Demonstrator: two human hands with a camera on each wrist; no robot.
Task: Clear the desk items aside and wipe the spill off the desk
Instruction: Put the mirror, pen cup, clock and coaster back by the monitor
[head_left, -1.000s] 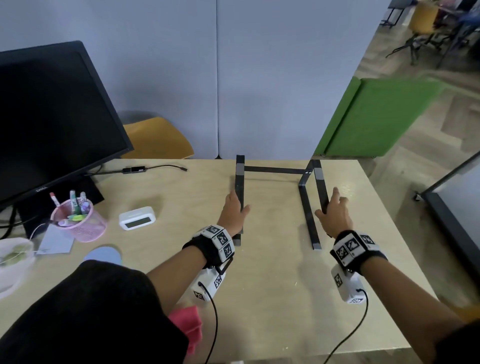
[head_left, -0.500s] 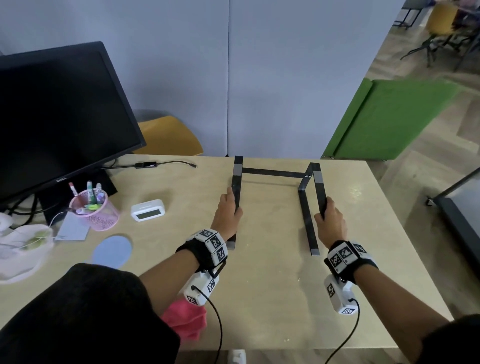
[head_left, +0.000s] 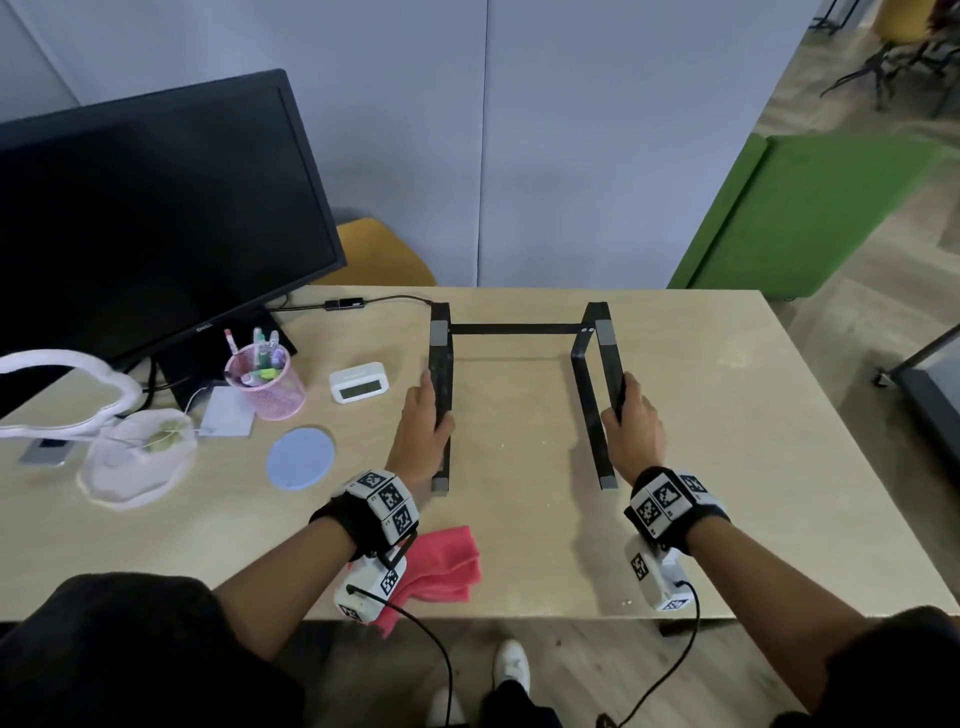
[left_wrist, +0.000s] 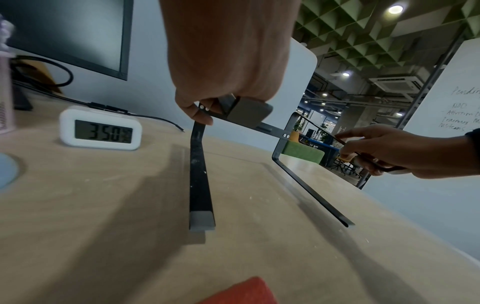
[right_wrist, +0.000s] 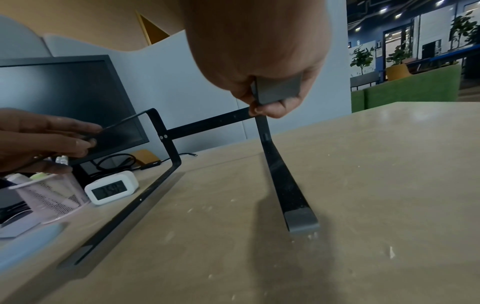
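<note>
Stand (head_left: 519, 329): black metal frame, mid-worktop (head_left: 727, 415), feet down. Left hand (head_left: 422, 422) wrapped round left top rail; right hand (head_left: 631, 421) round right rail. Risk: swinging feet clipping clock (head_left: 359, 382); uneven lift twisting frame. Cloth (head_left: 441, 566) at near edge.

The black metal stand (head_left: 519, 329) stands near the desk's (head_left: 727, 415) far edge, its two arms gripped. A folded pink cloth (head_left: 441, 566) lies at the near edge.
</note>
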